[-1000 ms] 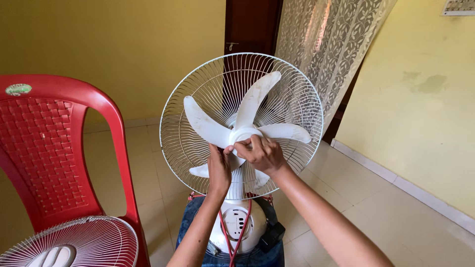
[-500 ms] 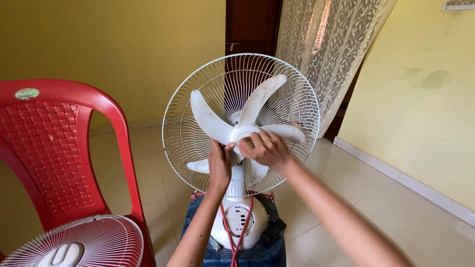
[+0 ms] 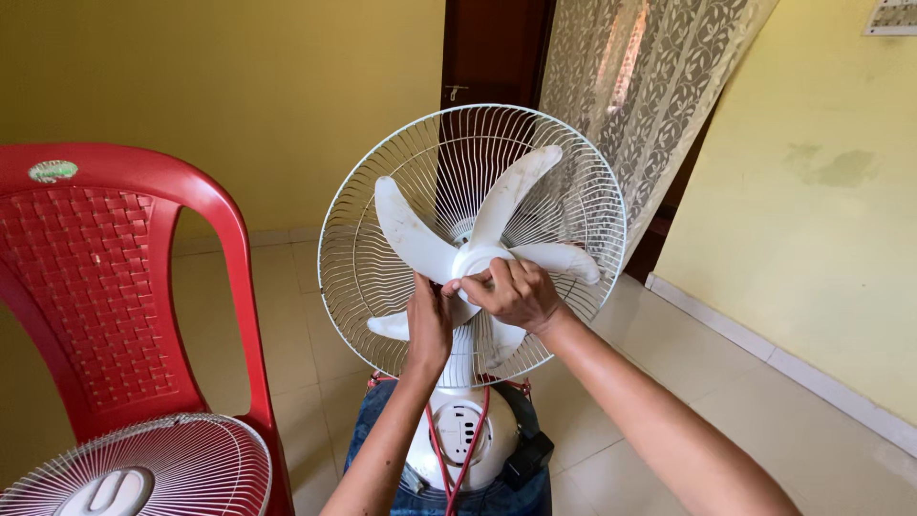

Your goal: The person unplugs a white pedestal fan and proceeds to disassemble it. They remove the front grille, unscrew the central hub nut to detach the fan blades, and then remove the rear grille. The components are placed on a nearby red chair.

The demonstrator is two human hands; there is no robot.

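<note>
Head view: a white fan (image 3: 473,258) stands upright between the person's knees, its base (image 3: 458,435) resting on a blue-jeaned lap (image 3: 377,420). The front guard is off; the rear grille (image 3: 382,201) rings the five-bladed rotor (image 3: 411,229) with a thin wire rim all round.

The right hand (image 3: 511,291) is closed over the hub (image 3: 475,261) at the rotor's centre, fingers curled across its front face. The left hand (image 3: 428,320) comes up from below and pinches the hub's lower left side, thumb and fingertips touching it just beside the right hand's fingers. Both hands sit inside the grille's rim, over the lower blades; the upper blades and the top half of the grille are bare.

A red cord (image 3: 465,449) hangs down over the base between the forearms.

To the left a red plastic chair (image 3: 105,277) stands near the fan; a strip of tiled floor (image 3: 296,325) shows between the chair's edge and the grille's rim. The loose front guard (image 3: 143,468) lies at the lower left corner, against the chair, well apart from both hands.

Behind the fan are a dark door (image 3: 492,53) and a lace curtain (image 3: 640,86), the curtain near the grille's right rim. To the right, open floor runs to a yellow wall (image 3: 821,191).
</note>
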